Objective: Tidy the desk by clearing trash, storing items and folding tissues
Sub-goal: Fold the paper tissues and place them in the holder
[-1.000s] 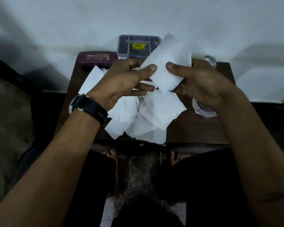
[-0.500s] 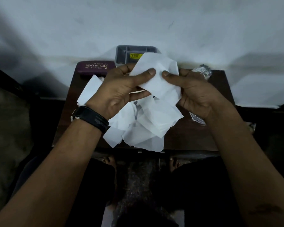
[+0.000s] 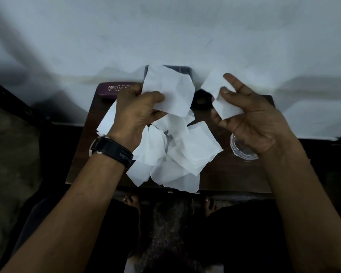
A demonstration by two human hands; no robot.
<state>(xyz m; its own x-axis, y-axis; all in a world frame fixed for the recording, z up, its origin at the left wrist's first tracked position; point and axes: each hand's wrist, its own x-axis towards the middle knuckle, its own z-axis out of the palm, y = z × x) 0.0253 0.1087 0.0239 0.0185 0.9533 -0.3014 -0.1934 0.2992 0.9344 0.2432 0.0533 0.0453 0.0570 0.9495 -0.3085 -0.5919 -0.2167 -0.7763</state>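
Observation:
My left hand (image 3: 138, 113), a black watch on its wrist, pinches a crumpled white tissue (image 3: 171, 91) between thumb and fingers above the small dark wooden desk (image 3: 234, 174). My right hand (image 3: 250, 119) holds a smaller white tissue piece (image 3: 220, 97) between thumb and curled fingers, its index finger pointing up. The two pieces are apart. A loose pile of several white tissues (image 3: 185, 154) lies on the desk under both hands, reaching over the front edge.
A maroon spectacle case (image 3: 114, 89) lies at the desk's back left. A grey tray (image 3: 183, 68) stands behind the held tissue. A dark round object (image 3: 202, 98) sits between my hands. A clear glass dish (image 3: 242, 150) lies under my right hand. A white wall rises behind.
Both hands held one tissue together; now they have moved apart, each holding a separate white piece. The right hand has swung right and its fingers have spread.

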